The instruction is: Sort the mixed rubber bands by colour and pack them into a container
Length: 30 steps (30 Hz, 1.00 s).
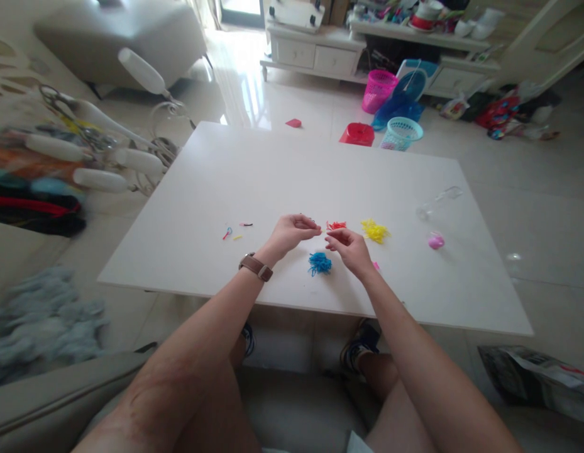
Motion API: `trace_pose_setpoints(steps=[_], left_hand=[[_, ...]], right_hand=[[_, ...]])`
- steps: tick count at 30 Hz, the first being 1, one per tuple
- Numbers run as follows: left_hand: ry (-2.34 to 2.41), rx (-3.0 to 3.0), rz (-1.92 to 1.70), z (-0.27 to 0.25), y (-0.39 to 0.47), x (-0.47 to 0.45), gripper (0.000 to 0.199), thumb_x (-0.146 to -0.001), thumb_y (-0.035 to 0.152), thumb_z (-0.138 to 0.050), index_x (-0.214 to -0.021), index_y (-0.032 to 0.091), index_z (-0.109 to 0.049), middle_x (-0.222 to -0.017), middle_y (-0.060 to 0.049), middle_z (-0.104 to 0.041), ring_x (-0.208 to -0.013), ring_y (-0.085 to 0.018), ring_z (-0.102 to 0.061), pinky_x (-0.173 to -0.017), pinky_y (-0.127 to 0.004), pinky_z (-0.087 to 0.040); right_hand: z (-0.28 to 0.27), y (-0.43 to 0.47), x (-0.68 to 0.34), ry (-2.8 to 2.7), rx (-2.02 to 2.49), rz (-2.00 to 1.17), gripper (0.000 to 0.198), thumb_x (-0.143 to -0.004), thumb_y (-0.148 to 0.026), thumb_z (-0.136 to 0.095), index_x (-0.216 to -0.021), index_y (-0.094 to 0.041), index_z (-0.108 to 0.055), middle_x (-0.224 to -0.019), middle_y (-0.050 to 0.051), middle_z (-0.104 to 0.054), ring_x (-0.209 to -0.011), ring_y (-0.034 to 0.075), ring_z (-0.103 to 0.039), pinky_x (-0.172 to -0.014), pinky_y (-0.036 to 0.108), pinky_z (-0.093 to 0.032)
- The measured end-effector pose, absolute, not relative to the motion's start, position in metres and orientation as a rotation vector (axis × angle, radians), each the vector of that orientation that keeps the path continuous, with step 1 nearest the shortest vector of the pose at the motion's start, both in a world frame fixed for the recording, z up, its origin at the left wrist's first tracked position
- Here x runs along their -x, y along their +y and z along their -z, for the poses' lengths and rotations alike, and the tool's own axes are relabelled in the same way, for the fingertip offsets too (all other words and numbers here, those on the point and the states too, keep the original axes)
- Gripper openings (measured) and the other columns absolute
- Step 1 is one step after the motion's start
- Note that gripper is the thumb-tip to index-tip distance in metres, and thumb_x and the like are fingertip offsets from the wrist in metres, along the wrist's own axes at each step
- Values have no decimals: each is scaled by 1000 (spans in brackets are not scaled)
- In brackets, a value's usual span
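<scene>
My left hand (296, 229), with a brown watch strap (256, 266) at the wrist, is closed in a pinch above the middle of the table. Facing it from the right is my right hand (349, 249), its fingers also pinched, the fingertips close to the left ones. Whatever lies between them is too small to name. Just behind the fingertips sits a red pile (337, 225) of small bands. Nearer me, below the hands, is a blue pile (319, 263) of thin looped bands. A yellow pile (375, 231) lies right of my right hand, and a pink bit (376, 265) shows beside its wrist.
Several small coloured pieces (227, 233) lie left on the white table (273, 170). To the right are a pink ball-like object (435, 241) and a clear container (437, 204). Beyond the far edge stand a red stool (359, 133) and a light-blue basket (402, 131).
</scene>
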<state>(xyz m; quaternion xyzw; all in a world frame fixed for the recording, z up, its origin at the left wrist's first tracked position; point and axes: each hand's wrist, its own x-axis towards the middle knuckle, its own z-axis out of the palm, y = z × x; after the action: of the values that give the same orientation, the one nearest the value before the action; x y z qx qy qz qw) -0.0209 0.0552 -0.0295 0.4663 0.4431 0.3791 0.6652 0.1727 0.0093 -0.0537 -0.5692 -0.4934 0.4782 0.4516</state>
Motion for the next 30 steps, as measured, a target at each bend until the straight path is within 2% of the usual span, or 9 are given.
trace_pose_setpoints(steps=[3,10,14,17,23,27,30], left_hand=[[949,-1050,-825,32,53,16,28,-64,26,-87,-81,13,-70,-89,-11,-78,-89,-20,-73,-88,-36,-55],[947,-1110,-800,35,51,12,30,-64,28,-87,-82,14,-69,-88,-9,-76,-86,-19,-72,-85,-35,-55],[1060,-1212,-814,37,52,13,31,-62,31,-89,-81,14,-70,-88,-7,-74,-83,-16,-68,-79,-32,-54],[1086,-1173,-805,36,52,14,32,-61,30,-90,-80,14,-69,-87,-6,-72,-80,-16,-67,-77,-32,-56],[1033,-969,-782,33,51,14,32,-63,24,-89,-82,13,-66,-81,-8,-74,-82,-20,-74,-84,-38,-59],[1020,-921,-784,33,51,12,32,-65,24,-90,-82,13,-65,-80,-10,-76,-80,-20,-75,-85,-39,-60],[1030,-922,-774,32,51,13,32,-66,23,-90,-81,13,-64,-79,-10,-76,-79,-21,-75,-84,-39,-61]], right_hand=[[50,8,-172,-1182,1325,-1205,41,-71,-48,-84,-99,-20,-74,-84,3,-75,-75,17,-72,-75,34,-63],[49,8,-172,-1181,1365,-1160,30,-69,-46,-84,-82,-20,-75,-76,3,-75,-70,19,-72,-73,36,-62],[52,11,-182,-1163,1409,-1056,24,-72,-38,-81,-84,-19,-75,-78,3,-75,-70,17,-71,-74,33,-61],[60,18,-206,-1009,1505,-875,24,-68,-34,-82,-83,-18,-73,-74,2,-74,-68,16,-70,-71,31,-60],[90,34,-266,-421,1549,-684,25,-56,-25,-82,-70,-19,-63,-63,-3,-65,-58,12,-64,-57,25,-59],[100,37,-280,-393,1509,-666,28,-57,-27,-81,-71,-20,-58,-64,-4,-63,-57,11,-63,-57,24,-60],[95,40,-280,-354,1470,-646,25,-60,-22,-78,-75,-19,-60,-68,-5,-63,-60,10,-65,-61,22,-59]])
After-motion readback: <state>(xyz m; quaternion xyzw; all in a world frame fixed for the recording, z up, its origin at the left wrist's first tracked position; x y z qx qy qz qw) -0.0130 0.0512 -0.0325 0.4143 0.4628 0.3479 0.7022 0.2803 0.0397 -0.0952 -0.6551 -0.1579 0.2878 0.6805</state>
